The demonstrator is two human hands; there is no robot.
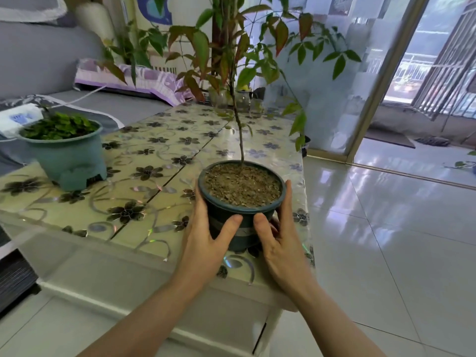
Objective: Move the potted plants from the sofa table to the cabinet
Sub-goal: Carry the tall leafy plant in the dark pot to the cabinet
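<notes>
A person's left hand and right hand clasp the dark pot at the sofa table edge; a level, straight lift should spare its tall stem.

Two upright potted plants
</notes>
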